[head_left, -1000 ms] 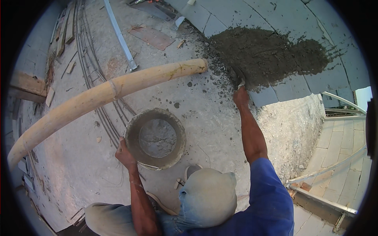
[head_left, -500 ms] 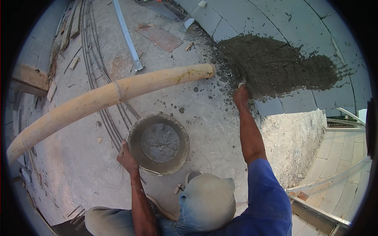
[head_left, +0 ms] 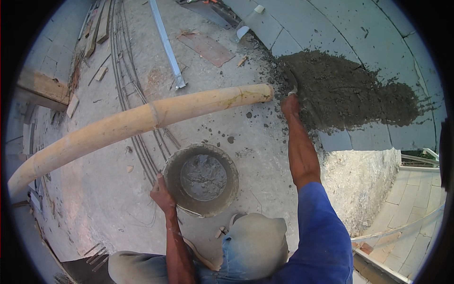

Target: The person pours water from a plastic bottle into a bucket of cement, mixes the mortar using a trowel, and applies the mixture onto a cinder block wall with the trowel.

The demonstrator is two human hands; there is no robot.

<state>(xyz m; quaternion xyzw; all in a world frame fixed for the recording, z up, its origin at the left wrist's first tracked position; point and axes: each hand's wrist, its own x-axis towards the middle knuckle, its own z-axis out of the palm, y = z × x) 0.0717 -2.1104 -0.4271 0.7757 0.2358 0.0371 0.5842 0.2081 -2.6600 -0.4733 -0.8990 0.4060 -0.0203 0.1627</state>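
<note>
My left hand [head_left: 163, 194] grips the left rim of a round, mortar-coated bucket [head_left: 229, 174], which has wet grey mortar [head_left: 203, 177] inside. My right hand [head_left: 291, 104] is closed on the handle of a trowel [head_left: 290, 78]. The trowel's blade lies at the left edge of a broad patch of dark wet mortar [head_left: 350, 94] spread on grey blocks [head_left: 312, 23]. Just left of that hand is the cut end of a thick bamboo pole [head_left: 127, 120], which crosses the view above the bucket.
Long steel bars [head_left: 139, 149] run beneath the pole. A metal channel [head_left: 168, 47], wooden boards [head_left: 101, 23] and a reddish sheet [head_left: 205, 47] lie on the rough concrete floor [head_left: 109, 203]. A timber beam [head_left: 42, 87] juts at left; a block-covered surface [head_left: 404, 199] shows at lower right.
My right hand and trowel have moved forward along the mortar's left edge, toward the far side. The whole scene has shifted right and down in the view; my left hand stays on the bucket.
</note>
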